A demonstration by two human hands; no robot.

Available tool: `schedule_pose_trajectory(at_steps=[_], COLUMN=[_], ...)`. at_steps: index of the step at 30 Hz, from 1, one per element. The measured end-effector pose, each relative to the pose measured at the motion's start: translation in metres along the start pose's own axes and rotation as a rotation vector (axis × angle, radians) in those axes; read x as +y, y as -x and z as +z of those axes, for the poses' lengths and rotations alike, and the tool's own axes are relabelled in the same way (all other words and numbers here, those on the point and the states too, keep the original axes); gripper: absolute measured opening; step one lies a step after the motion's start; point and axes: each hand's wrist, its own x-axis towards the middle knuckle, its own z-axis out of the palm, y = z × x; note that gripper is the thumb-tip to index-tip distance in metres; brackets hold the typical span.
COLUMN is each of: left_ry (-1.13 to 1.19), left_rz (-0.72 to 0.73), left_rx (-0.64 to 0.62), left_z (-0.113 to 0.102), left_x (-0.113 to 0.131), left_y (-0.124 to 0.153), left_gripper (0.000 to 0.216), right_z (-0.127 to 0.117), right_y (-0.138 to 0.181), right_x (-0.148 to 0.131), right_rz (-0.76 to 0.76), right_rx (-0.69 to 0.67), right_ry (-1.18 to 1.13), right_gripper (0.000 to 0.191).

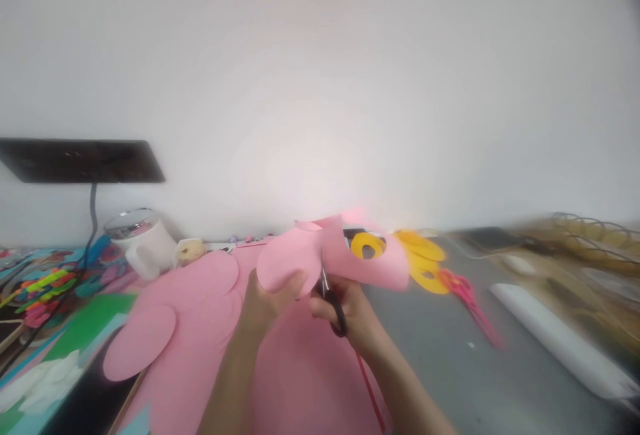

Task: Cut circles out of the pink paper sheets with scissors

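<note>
Pink sheet [300,258] is held up over the table [450,368], near the middle of the view, its edges curling and blurred. The left hand [265,305] is clamped on the sheet's lower left edge, thumb on the near face and fingers behind. The right hand [350,311] is closed through the black handles of the scissors [330,295], just right of the left hand. The blades point up into the sheet's lower edge; whether they stand apart or together is too blurred to tell.

A yellow ring [367,246] shows at the sheet's right side, and yellow pieces [425,261] lie on the table just beyond it. Pink scissors [467,298] lie right of those, with a white roll [560,338] further right and a wire basket [590,235] at the far right by the wall. Below and left of the hands, large pink cutouts [185,328] with rounded lobes cover the table. A white mug [143,241] stands behind them, green paper [87,325] lies at the left, and a dark board [80,160] is fixed to the wall above.
</note>
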Motion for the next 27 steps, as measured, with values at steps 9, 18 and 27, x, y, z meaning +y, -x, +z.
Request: schedule_pose_trajectory(at_steps=[9, 18, 27], left_ry=[0.007, 0.139, -0.001], left_rz=[-0.034, -0.017, -0.082], left_rx=[0.041, 0.103, 0.121], left_z=[-0.003, 0.004, 0.001], left_x=[-0.009, -0.010, -0.006], left_y=[-0.003, -0.003, -0.002], left_gripper=[0.032, 0.032, 0.029], right_z=[0.000, 0.003, 0.002], right_y=[0.000, 0.001, -0.001], right_x=[0.000, -0.003, 0.000], right_rz=[0.031, 0.070, -0.039], right_rx=[0.012, 0.044, 0.001], right_ry=[-0.012, -0.027, -0.036], right_gripper=[0.025, 0.024, 0.033])
